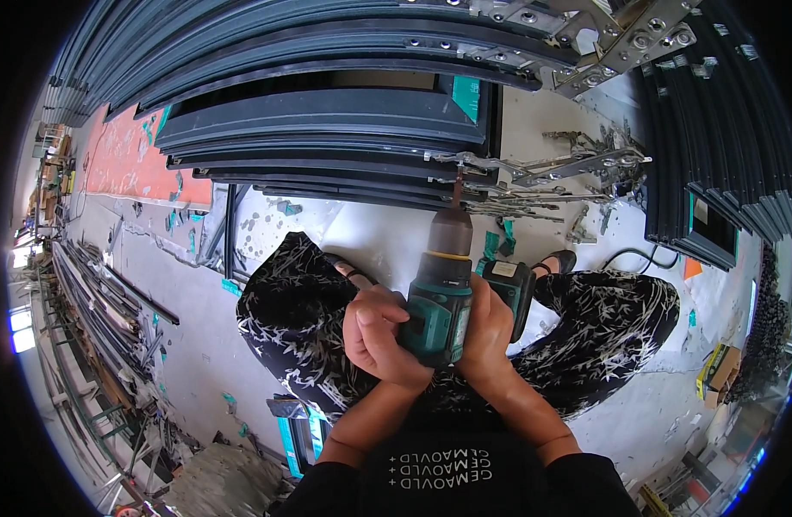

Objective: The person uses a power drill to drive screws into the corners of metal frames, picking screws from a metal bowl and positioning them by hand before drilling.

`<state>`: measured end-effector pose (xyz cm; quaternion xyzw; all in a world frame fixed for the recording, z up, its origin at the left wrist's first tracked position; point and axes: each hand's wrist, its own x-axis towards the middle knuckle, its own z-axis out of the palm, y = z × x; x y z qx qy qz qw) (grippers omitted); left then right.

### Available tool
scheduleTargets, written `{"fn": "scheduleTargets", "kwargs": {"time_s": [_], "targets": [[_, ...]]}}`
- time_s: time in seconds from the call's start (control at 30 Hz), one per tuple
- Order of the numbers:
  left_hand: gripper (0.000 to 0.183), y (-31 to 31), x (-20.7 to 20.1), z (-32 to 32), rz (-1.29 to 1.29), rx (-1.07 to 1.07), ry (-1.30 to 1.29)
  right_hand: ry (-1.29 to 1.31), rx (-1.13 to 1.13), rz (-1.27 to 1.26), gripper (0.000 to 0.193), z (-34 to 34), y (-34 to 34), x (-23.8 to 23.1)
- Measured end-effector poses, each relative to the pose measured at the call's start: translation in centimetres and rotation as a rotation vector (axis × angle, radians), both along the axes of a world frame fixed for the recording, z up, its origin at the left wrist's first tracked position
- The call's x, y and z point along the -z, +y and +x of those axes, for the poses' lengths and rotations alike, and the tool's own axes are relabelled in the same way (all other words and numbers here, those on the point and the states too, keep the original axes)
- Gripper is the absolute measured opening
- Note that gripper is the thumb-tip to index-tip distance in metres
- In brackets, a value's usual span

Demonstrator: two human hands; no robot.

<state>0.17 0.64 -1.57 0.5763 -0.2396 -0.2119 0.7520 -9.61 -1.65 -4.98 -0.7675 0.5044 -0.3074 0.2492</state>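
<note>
A teal and black cordless drill (439, 302) points away from me, its long bit reaching a metal hinge arm (478, 162) at the end of a dark window frame (327, 121). My right hand (489, 332) wraps round the drill's grip from the right, beside the black battery (509, 284). Curled against the left rear of the drill body is my left hand (380, 338), its fingers bent; their inner side is hidden. Exactly where the bit tip touches the hinge arm is too small to tell.
Dark frames are stacked ahead and at the right (723, 129). Metal hinge arms (602, 164) pile up right of the work. Long profiles (111, 327) lie at the left. Green tape scraps (499, 237) and a black cable (641, 257) are on the floor; a yellow box (719, 375) stands right.
</note>
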Motion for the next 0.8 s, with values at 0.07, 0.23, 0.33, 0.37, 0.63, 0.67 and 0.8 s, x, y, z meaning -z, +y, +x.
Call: {"fn": "scheduleTargets", "kwargs": {"time_s": [0.07,0.23,0.33,0.37,0.63,0.67,0.8], "targets": [[0.033,0.1,-0.1,-0.2,-0.010,0.007,-0.035,-0.014,-0.006,0.013,0.048,-0.2,0.0,0.1],[0.025,0.0,-0.3,-1.0,-0.097,0.066,-0.407,-0.490,-0.001,0.414,0.047,-0.4,0.2,0.6],[0.020,-0.2,-1.3,-1.2,-0.116,0.126,-0.523,-0.670,0.013,0.655,0.044,-0.8,0.9,2.1],[0.020,-0.2,-1.1,-1.3,-0.116,0.131,-0.523,-0.631,0.003,0.610,0.043,-0.9,1.0,2.4],[0.025,-0.1,0.2,-1.6,-0.079,0.027,-0.345,-0.308,-0.008,0.265,0.038,-1.2,0.0,1.7],[0.025,-0.1,0.0,-1.6,-0.079,0.016,-0.356,-0.339,0.009,0.326,0.032,-1.1,0.3,1.7],[0.031,-0.4,-0.9,-1.4,0.033,0.061,-0.387,-0.368,0.019,0.377,0.028,-0.7,0.4,1.2]]}}
